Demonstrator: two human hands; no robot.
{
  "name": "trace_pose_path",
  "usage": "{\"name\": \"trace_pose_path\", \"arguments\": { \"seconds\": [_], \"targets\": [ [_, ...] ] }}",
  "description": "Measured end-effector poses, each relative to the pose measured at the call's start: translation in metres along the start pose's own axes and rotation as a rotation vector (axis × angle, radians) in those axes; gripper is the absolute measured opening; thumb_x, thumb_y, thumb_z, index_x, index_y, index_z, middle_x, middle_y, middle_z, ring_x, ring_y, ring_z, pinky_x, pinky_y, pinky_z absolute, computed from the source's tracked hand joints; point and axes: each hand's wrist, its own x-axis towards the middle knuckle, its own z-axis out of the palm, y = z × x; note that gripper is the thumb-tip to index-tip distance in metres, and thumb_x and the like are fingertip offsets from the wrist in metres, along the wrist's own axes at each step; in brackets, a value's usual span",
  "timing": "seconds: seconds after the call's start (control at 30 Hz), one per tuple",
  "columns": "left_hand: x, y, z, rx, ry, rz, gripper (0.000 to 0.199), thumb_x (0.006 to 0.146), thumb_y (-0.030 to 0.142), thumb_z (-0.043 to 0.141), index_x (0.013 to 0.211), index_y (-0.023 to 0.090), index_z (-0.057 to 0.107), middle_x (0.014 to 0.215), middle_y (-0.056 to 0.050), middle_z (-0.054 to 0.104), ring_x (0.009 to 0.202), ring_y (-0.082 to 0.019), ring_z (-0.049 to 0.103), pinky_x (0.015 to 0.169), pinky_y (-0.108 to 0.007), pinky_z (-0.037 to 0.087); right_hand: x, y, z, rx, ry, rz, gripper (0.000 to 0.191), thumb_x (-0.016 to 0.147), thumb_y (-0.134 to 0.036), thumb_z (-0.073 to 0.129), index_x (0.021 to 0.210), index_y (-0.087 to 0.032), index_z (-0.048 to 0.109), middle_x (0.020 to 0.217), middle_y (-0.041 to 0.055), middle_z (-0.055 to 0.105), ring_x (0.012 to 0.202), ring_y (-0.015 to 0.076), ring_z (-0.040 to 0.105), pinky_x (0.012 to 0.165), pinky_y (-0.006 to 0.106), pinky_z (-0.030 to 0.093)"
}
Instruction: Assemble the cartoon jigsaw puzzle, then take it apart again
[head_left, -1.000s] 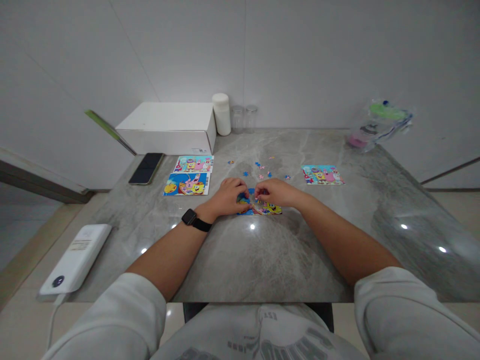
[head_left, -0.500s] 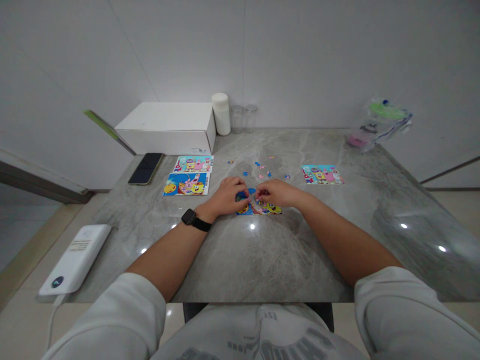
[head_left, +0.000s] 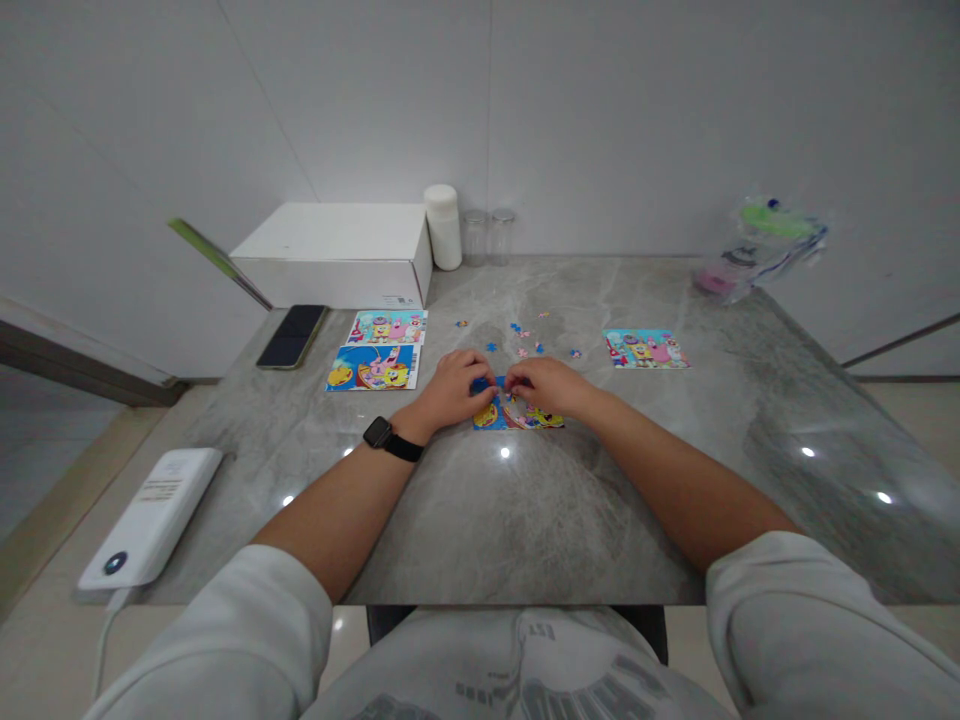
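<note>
"Jigsaw puzzle (head_left: 486,416), where?"

"Middle of the counter (head_left: 525,520), flat, between far and near edges. Both my hands at its upper part."

"Grip state?"

"Left hand (head_left: 452,388): fingers curled, thumb low over the puzzle's left half; can't tell if it grips anything. Right hand (head_left: 556,385): thumb and fingertips drawn close together above the middle. Maybe a piece in there, too small to tell."

"Step?"

"Fitting or seating a piece, I'd judge. Partly built; looks like a gap near the middle."

"Next move needs?"

"Fine lining-up of the tabs, then light pressure, left hand steadying so the joined part doesn't slide or lift."

"Others?"

"Loose pieces (head_left: 491,347) scattered beyond it, toward the far edge. One picture card (head_left: 646,349) off to the right, two overlapping cards (head_left: 375,368) to the left, beside the phone (head_left: 292,337)."
</note>
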Motion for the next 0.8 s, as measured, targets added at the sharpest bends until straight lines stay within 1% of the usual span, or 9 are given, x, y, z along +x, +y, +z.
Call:
{"name": "trace_pose_path", "arguments": {
  "seconds": [0.17,0.3,0.53,0.6,0.67,0.73,0.8],
  "targets": [
    [0.000,0.001,-0.002,0.005,0.015,-0.009,0.017,0.094,0.036,0.065,0.098,0.023,0.074,0.112,-0.008,0.066,0.110,-0.026,0.060,0.101,-0.044,0.046,-0.002,0.000,0.001,-0.050,-0.020,-0.007,0.019,0.090,-0.023,0.071,0.107,-0.022,0.080,0.102,0.0066,0.078,0.095,0.0218,0.068,0.082,0.029,0.045],
    [0.000,-0.001,0.000,-0.003,0.028,-0.010,0.016,0.094,0.035,0.066,0.099,0.023,0.074,0.112,-0.008,0.066,0.110,-0.026,0.060,0.101,-0.044,0.046,-0.002,0.003,0.003,-0.063,-0.043,0.000,0.021,0.087,-0.020,0.073,0.106,-0.022,0.080,0.104,0.0073,0.078,0.096,0.0222,0.069,0.081,0.029,0.045],
    [-0.001,-0.006,0.004,-0.010,0.073,-0.011,0.013,0.093,0.033,0.068,0.098,0.024,0.074,0.112,-0.007,0.066,0.109,-0.026,0.061,0.100,-0.044,0.047,-0.003,0.002,-0.001,-0.041,-0.091,-0.007,0.020,0.084,-0.019,0.074,0.103,-0.021,0.080,0.100,0.0059,0.079,0.093,0.0224,0.070,0.079,0.029,0.046],
    [0.000,-0.007,0.003,-0.024,0.122,-0.016,0.012,0.092,0.031,0.068,0.099,0.023,0.073,0.110,-0.007,0.066,0.108,-0.026,0.061,0.100,-0.044,0.048,-0.005,0.000,-0.003,-0.034,-0.092,-0.010,0.019,0.084,-0.018,0.074,0.102,-0.021,0.080,0.100,0.0058,0.080,0.093,0.0224,0.070,0.080,0.029,0.046],
    [0.000,-0.007,0.002,-0.036,0.207,-0.031,0.015,0.091,0.026,0.067,0.105,0.022,0.071,0.109,-0.007,0.065,0.108,-0.026,0.061,0.100,-0.044,0.049,-0.006,-0.001,-0.005,-0.028,-0.075,-0.019,0.018,0.085,-0.017,0.073,0.102,-0.021,0.080,0.099,0.0058,0.080,0.093,0.0223,0.070,0.081,0.029,0.046],
    [0.001,-0.008,0.001,-0.041,0.316,-0.068,0.022,0.090,0.020,0.065,0.112,0.021,0.067,0.111,-0.008,0.065,0.107,-0.025,0.061,0.098,-0.043,0.050,-0.007,-0.001,-0.007,-0.022,-0.027,-0.029,0.018,0.088,-0.016,0.070,0.102,-0.021,0.079,0.099,0.0061,0.079,0.094,0.0223,0.070,0.083,0.030,0.046],
    [0.002,-0.010,0.001,-0.037,0.420,-0.120,0.029,0.088,0.013,0.062,0.116,0.020,0.063,0.112,-0.008,0.064,0.102,-0.024,0.060,0.095,-0.041,0.051,-0.006,0.000,-0.007,-0.010,0.059,-0.027,0.020,0.090,-0.015,0.065,0.104,-0.021,0.078,0.099,0.0064,0.078,0.094,0.0219,0.069,0.084,0.030,0.047]
  ]
}}
